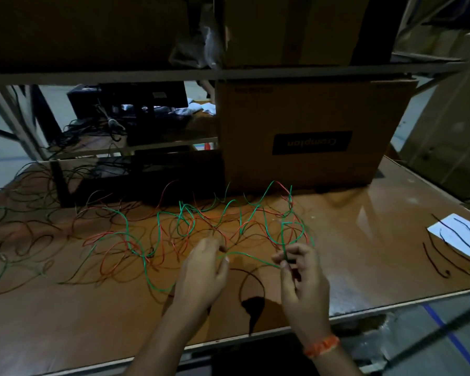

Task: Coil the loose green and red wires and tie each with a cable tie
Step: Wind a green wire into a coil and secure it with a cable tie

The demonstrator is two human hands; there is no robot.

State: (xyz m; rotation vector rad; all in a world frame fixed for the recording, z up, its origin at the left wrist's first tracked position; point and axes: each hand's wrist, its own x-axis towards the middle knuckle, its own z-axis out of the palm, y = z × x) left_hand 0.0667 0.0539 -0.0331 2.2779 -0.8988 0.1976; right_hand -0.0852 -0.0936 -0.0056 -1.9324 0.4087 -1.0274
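Green wire [251, 255] stretched between both hands above wooden tabletop [364, 240]. Left hand [204, 270] pinching one end, right hand [299, 270] pinching the other. Red wire [174, 240] tangled loose just behind, on the tabletop.

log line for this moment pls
stage: gathering green wire | left hand: pinches it | right hand: pinches it | red wire: loose on table | ties: none on
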